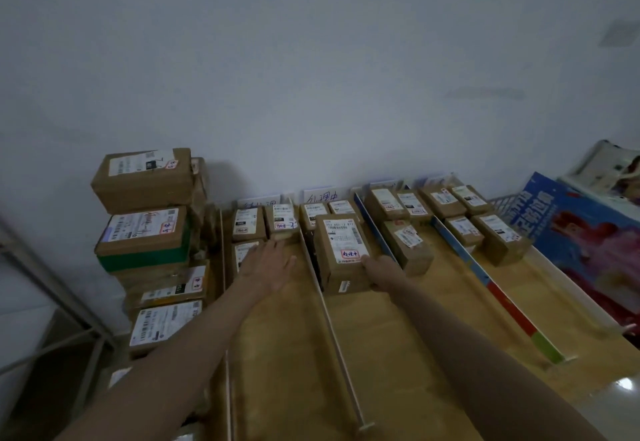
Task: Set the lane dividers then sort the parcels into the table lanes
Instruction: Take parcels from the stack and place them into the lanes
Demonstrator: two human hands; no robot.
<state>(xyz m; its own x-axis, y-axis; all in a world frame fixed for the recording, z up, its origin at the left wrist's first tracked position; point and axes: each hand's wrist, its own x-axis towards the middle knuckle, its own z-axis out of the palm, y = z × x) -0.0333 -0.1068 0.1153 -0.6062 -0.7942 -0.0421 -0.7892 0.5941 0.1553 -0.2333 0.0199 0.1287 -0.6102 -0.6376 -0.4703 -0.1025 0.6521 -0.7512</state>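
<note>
Parcels are lying sorted between the lane dividers [323, 296] on the table [408, 336]. The right hand [377, 269] is gripping one parcel [341, 250] in the second lane, while the left hand [268, 258] is resting flat, fingers spread, in the first lane.

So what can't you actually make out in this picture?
All in the head view:
- Right hand: its fingers are hidden behind the parcel it holds.
- Left hand covers most of a small parcel under it.
- Label print and the handwritten lane cards at the wall: too small and blurred to read.
- Stack of parcels on the left: its lower boxes are hidden by the left forearm.
- Blue poster: cut off by the right edge.
</note>
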